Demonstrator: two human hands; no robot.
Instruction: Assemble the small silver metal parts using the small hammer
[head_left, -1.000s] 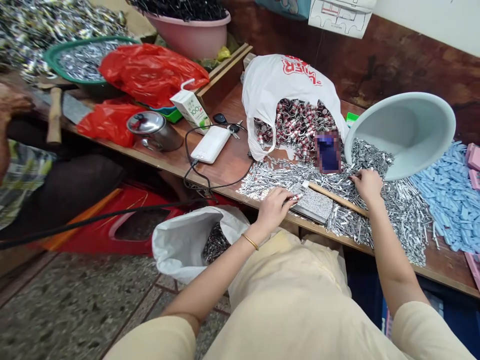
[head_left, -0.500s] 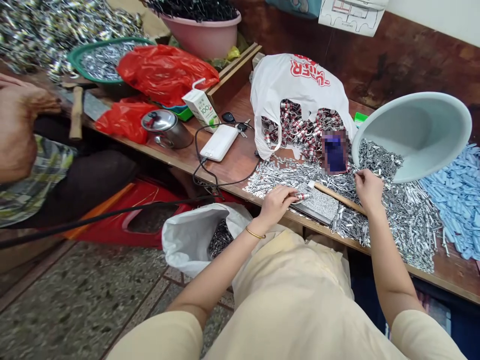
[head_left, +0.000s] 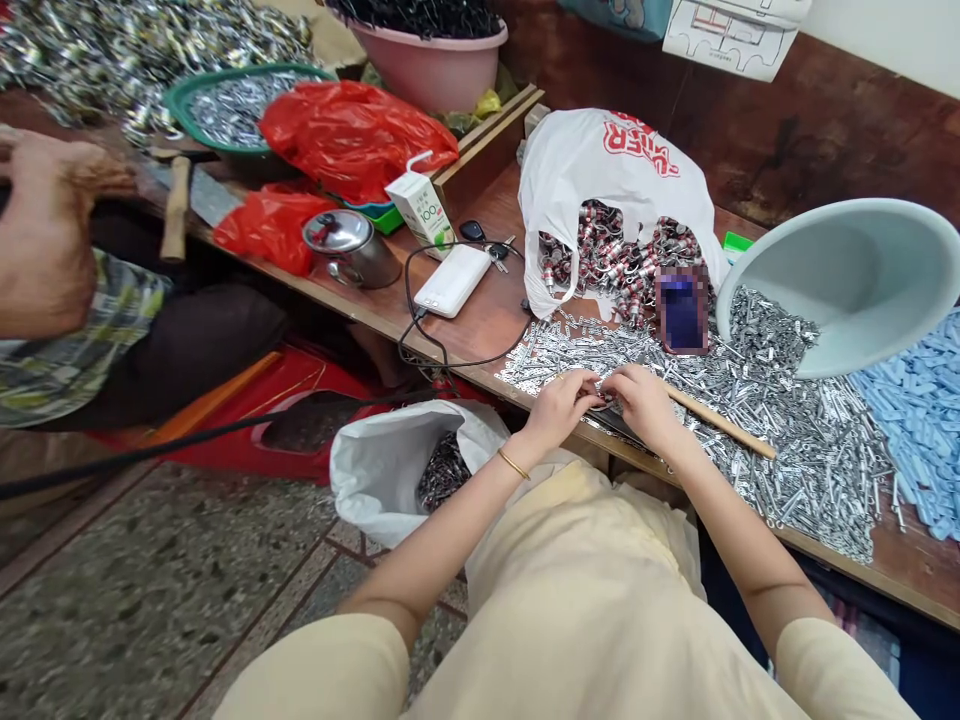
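Observation:
My left hand (head_left: 561, 408) is closed in a pinch at the table's front edge, around a small red and metal part mostly hidden by the fingers. Fingertips of my right hand (head_left: 646, 404) meet it from the right, pinched on something too small to make out. Beneath both hands lies a metal block, largely covered. A hammer with a wooden handle (head_left: 720, 422) rests on a heap of small metal pieces (head_left: 810, 460) to the right. Behind the hands, a white plastic bag (head_left: 622, 170) lies open, showing red and silver parts (head_left: 600, 245), with a phone (head_left: 684, 312) in front.
A grey-green tub (head_left: 885, 270) leans at the right beside blue pieces (head_left: 915, 420). On the left are a power bank (head_left: 452, 280) with cable, a metal cup (head_left: 352, 250) and a drink carton (head_left: 424, 212). A white sack (head_left: 375, 480) stands below; another person's hand (head_left: 52, 230) is far left.
My right hand has moved left from the metal heap to meet my left hand. My left hand still holds the small part. The view has shifted slightly.

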